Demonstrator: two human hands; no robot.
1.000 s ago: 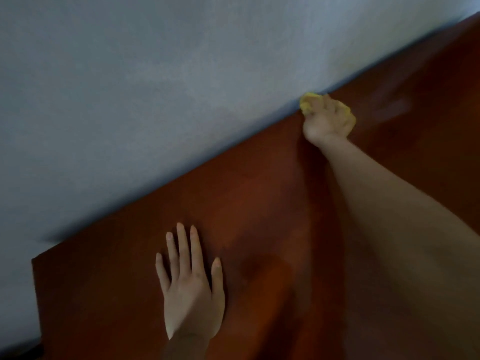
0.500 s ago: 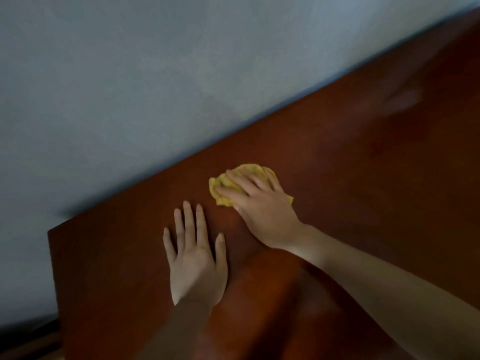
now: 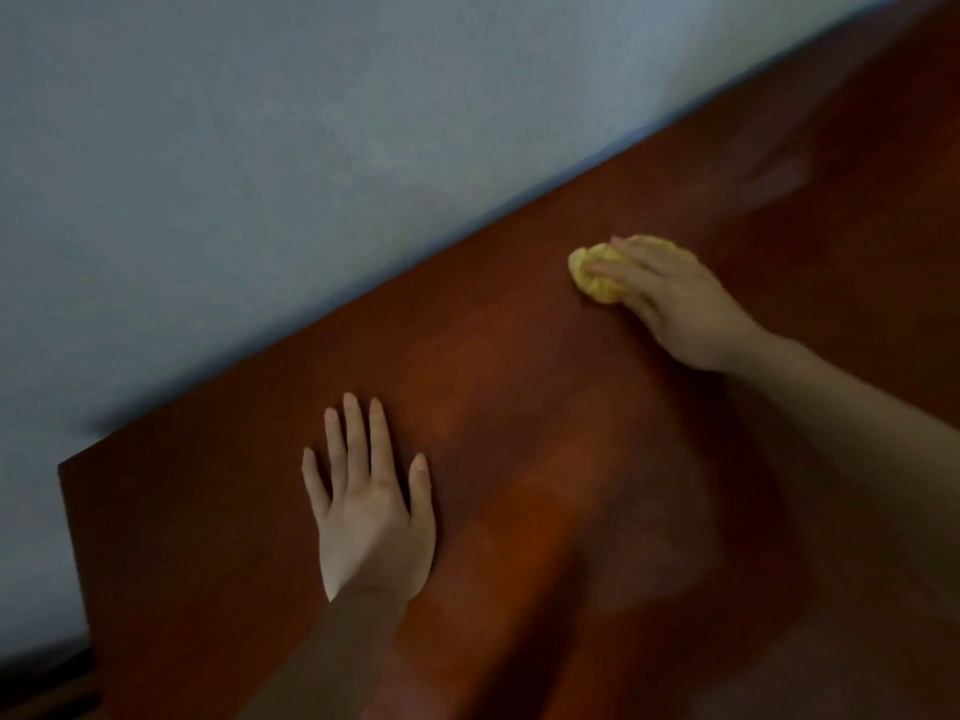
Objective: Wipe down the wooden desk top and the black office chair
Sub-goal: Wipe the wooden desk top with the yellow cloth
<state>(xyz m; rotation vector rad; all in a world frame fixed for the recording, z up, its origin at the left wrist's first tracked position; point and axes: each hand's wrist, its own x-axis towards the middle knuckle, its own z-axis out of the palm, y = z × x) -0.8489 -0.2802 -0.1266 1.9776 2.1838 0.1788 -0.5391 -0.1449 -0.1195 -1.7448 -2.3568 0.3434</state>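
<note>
Near the back edge of the desk (image 3: 519, 449), close to the wall (image 3: 260, 174), a yellow cloth (image 3: 595, 283) is bunched into a soft, crumpled wad under the right hand (image 3: 680, 309). That hand's fingers curve over the wad and hold it down on the wood, and part of it pokes out past the fingertips. Well apart, toward the desk's left corner, the left hand (image 3: 369, 506) lies flat, fingers straight and slightly spread, holding nothing. The wood is smooth, reddish-brown and dully glossy; the wall is pale and matte.

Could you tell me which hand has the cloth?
The right hand, holding the crumpled yellow cloth; the left hand lies flat, empty, on the reddish-brown wooden desk top.
</note>
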